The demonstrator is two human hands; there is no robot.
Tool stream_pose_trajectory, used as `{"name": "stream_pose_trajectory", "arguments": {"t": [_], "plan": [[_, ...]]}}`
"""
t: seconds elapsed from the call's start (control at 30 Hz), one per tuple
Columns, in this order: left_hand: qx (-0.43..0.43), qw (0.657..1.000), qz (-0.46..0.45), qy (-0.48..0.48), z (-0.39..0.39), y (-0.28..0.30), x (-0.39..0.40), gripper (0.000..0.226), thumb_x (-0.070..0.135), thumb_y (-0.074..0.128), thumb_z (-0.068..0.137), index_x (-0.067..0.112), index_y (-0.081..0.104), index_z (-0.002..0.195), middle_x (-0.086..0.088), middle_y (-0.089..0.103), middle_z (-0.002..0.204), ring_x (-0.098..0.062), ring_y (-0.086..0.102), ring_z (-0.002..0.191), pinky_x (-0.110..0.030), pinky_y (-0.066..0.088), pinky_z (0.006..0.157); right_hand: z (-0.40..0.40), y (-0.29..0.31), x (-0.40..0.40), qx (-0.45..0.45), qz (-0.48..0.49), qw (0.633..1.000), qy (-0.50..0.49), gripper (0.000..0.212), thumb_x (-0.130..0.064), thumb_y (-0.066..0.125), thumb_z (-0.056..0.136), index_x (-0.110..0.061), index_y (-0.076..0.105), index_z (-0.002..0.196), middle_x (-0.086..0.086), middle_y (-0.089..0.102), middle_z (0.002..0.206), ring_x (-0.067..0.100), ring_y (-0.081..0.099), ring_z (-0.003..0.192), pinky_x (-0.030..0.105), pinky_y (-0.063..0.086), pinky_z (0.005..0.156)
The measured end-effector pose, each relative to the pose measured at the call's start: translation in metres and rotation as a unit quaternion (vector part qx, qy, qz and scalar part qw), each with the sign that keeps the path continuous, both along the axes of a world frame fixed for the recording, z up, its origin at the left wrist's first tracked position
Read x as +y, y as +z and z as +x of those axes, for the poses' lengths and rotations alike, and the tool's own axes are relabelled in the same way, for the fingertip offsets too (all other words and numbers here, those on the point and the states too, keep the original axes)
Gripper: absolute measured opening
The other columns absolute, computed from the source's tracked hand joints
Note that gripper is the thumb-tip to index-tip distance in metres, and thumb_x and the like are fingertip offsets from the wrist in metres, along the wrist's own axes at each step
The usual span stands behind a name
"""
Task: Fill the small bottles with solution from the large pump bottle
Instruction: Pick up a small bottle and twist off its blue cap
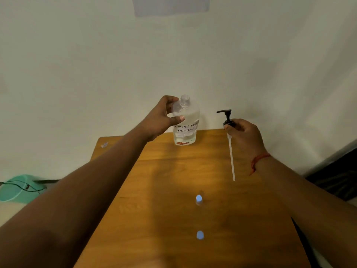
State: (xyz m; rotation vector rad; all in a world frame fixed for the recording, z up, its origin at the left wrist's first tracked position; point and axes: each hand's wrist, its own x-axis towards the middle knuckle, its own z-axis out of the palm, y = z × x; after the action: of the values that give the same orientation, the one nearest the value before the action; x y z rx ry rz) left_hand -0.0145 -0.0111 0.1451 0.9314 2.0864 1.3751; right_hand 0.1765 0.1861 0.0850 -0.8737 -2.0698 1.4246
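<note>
A large clear bottle (185,125) with a handwritten label stands at the far edge of the wooden table (173,190). Its neck is uncovered, and my left hand (164,117) grips its upper part. The black pump head (226,117) is off the bottle, to its right, and my right hand (244,132) pinches its collar. Its long white tube hangs down over the table. Two small bottles with blue caps stand nearer to me, one (199,199) in the middle and one (200,235) closer in.
A pale wall rises right behind the table. A small scrap (104,145) lies at the far left corner. A teal bucket (17,188) with a black cord sits on the floor at left. Something dark lies at the right.
</note>
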Motion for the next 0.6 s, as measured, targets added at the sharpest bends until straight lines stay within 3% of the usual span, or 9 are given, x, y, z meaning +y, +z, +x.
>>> {"name": "stream_pose_trajectory", "arguments": {"t": [0.13, 0.33, 0.47, 0.6], "plan": [[-0.023, 0.999, -0.027, -0.010, 0.002, -0.037, 0.006, 0.059, 0.006, 0.075, 0.089, 0.013, 0.042, 0.138, -0.003, 0.060, 0.133, -0.017, 0.056, 0.128, -0.036, 0.054, 0.098, 0.015, -0.050, 0.001, -0.064, -0.028, 0.998, 0.000, 0.026, -0.034, 0.066, 0.092, -0.019, 0.070, 0.112, -0.007, 0.070, 0.098, 0.006, 0.065, 0.091, 0.018, 0.046, 0.071], [-0.061, 0.996, -0.057, -0.023, 0.007, -0.083, 0.013, 0.056, 0.002, 0.075, 0.089, 0.016, 0.041, 0.131, -0.001, 0.061, 0.127, -0.014, 0.057, 0.122, -0.025, 0.053, 0.079, 0.046, -0.120, 0.006, -0.168, -0.054, 0.984, -0.012, 0.030, -0.035, 0.064, 0.092, -0.017, 0.070, 0.115, -0.002, 0.071, 0.102, 0.015, 0.065, 0.096, 0.028, 0.049, 0.079], [-0.065, 0.995, -0.071, -0.030, 0.010, -0.104, 0.016, 0.058, 0.000, 0.075, 0.087, 0.012, 0.041, 0.133, -0.003, 0.060, 0.128, -0.017, 0.056, 0.125, -0.030, 0.057, 0.088, 0.067, -0.155, 0.005, -0.247, -0.072, 0.966, -0.040, 0.034, -0.036, 0.064, 0.092, -0.016, 0.068, 0.119, 0.003, 0.070, 0.104, 0.020, 0.063, 0.095, 0.035, 0.053, 0.086], [-0.073, 0.993, -0.087, -0.042, 0.014, -0.124, 0.019, 0.059, 0.000, 0.076, 0.087, 0.012, 0.041, 0.133, -0.009, 0.058, 0.133, -0.020, 0.055, 0.128, -0.039, 0.056, 0.098, 0.086, -0.184, 0.002, -0.294, -0.098, 0.948, -0.071, 0.035, -0.034, 0.069, 0.089, -0.013, 0.060, 0.116, 0.002, 0.066, 0.104, 0.020, 0.062, 0.092, 0.031, 0.048, 0.075]]}}
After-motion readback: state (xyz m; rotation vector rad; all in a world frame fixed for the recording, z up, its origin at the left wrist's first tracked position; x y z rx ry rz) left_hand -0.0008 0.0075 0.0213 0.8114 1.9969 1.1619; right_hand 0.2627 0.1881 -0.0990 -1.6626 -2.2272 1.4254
